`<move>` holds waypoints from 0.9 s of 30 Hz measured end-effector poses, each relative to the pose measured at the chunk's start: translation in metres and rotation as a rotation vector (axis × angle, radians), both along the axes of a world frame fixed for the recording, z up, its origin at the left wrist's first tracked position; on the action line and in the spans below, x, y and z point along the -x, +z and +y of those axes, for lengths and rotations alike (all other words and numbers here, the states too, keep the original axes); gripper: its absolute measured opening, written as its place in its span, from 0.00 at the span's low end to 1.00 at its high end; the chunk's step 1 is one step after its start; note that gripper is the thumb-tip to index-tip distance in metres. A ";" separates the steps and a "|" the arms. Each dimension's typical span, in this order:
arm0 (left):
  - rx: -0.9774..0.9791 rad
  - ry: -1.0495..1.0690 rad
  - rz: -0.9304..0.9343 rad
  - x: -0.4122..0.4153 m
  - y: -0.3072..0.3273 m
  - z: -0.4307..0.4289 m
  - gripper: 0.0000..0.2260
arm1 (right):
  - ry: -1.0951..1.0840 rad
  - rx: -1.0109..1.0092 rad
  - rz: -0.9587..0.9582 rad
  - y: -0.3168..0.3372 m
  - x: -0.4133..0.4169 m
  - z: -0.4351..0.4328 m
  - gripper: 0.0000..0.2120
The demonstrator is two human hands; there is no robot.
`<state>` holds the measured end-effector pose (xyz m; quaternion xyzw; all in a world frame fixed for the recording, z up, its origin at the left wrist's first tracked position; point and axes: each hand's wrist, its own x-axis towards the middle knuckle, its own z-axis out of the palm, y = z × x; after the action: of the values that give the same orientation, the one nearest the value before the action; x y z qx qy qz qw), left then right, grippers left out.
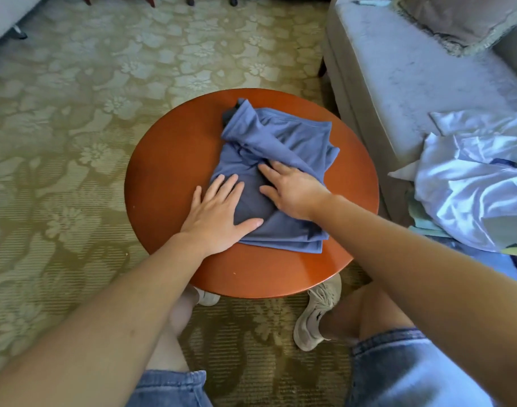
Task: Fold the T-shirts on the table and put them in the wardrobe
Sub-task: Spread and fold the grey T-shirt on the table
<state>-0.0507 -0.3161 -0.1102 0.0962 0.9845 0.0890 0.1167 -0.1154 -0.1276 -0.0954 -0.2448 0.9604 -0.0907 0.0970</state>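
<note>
blue cotton t-shirt [276, 160], partly folded, lies on the round red-brown wooden table [169, 160]. left hand [219, 214] rests flat on its near left edge, fingers spread; right hand [291, 189] presses flat on its middle. pale crumpled clothes [468, 177] sit on the grey sofa [398, 69].

A: Tabletop [169, 171], what's it made of?
B: Wood, reddish-brown, polished & glossy, w/ light reflecting near the front edge.
A: T-shirt [280, 142]?
B: Blue cloth, soft knit, matt, smooth w/ a few creases.
A: Floor?
B: Carpet [75, 127], woven, ribbed texture, matt, floral pattern.
A: Sofa [398, 77]?
B: Grey upholstery, velvety nap, faint sheen. White cloth [471, 183] on it looks satiny, shiny folds.
A: Shorts [398, 371]?
B: Denim, faded, matt. Shoe [314, 315]: beige fabric, dull.
</note>
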 end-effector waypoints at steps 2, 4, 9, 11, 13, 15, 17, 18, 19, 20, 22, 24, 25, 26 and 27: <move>-0.008 -0.015 0.024 0.003 -0.001 -0.006 0.39 | -0.097 -0.082 0.058 -0.002 0.013 0.004 0.30; -0.012 -0.027 0.028 0.007 0.000 -0.011 0.39 | -0.318 -0.101 0.065 -0.003 0.022 0.011 0.32; 0.037 0.033 0.009 0.028 0.007 -0.042 0.43 | -0.440 -0.174 0.004 0.000 0.011 0.027 0.35; 0.078 0.176 0.055 0.036 0.011 -0.060 0.44 | -0.382 -0.236 0.059 0.008 -0.003 0.026 0.36; 0.084 0.377 0.116 0.042 0.017 -0.076 0.43 | -0.324 -0.330 0.079 0.017 -0.021 0.021 0.35; 0.039 0.542 0.133 0.044 0.024 -0.080 0.40 | -0.266 -0.374 0.106 0.026 -0.037 0.013 0.31; -0.031 0.644 0.112 0.042 0.032 -0.070 0.38 | -0.246 -0.344 0.132 0.037 -0.044 0.009 0.25; -0.077 0.683 0.086 0.039 0.034 -0.062 0.37 | -0.252 -0.304 0.145 0.041 -0.043 0.010 0.22; -0.118 0.715 0.053 0.035 0.036 -0.053 0.38 | -0.262 -0.256 0.163 0.042 -0.042 0.014 0.21; -0.143 0.737 0.019 0.030 0.036 -0.044 0.40 | -0.263 -0.213 0.157 0.040 -0.041 0.021 0.22; -0.115 0.738 -0.016 0.018 0.034 -0.029 0.42 | -0.208 -0.220 0.036 0.030 -0.044 0.036 0.28; -0.048 0.690 -0.011 0.005 0.029 -0.020 0.41 | -0.162 -0.290 -0.072 0.015 -0.058 0.048 0.33; -0.029 0.656 -0.004 -0.001 0.026 -0.018 0.40 | -0.164 -0.299 -0.073 0.011 -0.068 0.051 0.35; -0.020 0.620 0.001 -0.006 0.023 -0.017 0.38 | -0.172 -0.282 -0.047 0.008 -0.077 0.053 0.38; -0.021 0.589 0.002 -0.010 0.021 -0.017 0.36 | -0.181 -0.246 -0.017 0.009 -0.084 0.054 0.41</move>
<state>-0.0408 -0.3331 -0.0894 -0.1925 0.9692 0.1289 0.0838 -0.0316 -0.0736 -0.0861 -0.1427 0.9816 0.0170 0.1258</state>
